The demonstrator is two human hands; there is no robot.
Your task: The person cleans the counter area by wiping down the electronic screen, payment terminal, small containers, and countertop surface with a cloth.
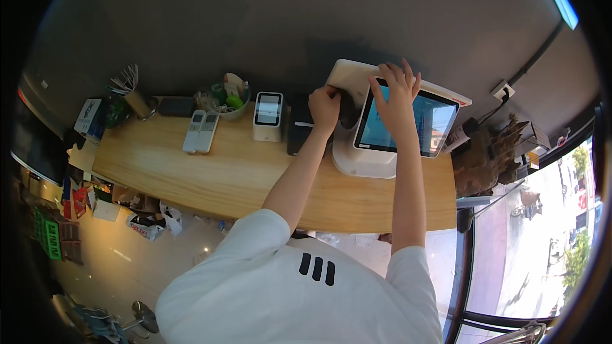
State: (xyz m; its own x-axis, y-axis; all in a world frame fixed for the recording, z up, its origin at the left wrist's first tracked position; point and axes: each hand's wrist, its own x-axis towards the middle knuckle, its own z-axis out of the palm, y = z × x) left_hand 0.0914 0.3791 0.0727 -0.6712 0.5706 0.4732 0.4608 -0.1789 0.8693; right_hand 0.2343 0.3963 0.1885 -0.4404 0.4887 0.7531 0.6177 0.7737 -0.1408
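A white point-of-sale terminal (366, 164) with a tilted, lit touchscreen (376, 129) stands at the right part of the wooden counter. My left hand (324, 109) is closed at the terminal's left side, beside a dark patch (348, 111) on it; whatever its curled fingers hold is hidden. Over the screen's upper part lies my right hand (396, 92), fingers stretched and spread near the top edge. Just left of the terminal sits a black box-shaped device (297, 132), partly behind my left forearm.
On the wooden counter (255, 178) are a small white payment device (268, 118), two white remote controls (200, 132), a bowl of odds and ends (234, 109) and a cup of straws (136, 103). A wall socket (503, 91) with a plug is right. Bags (148, 225) lie on the floor.
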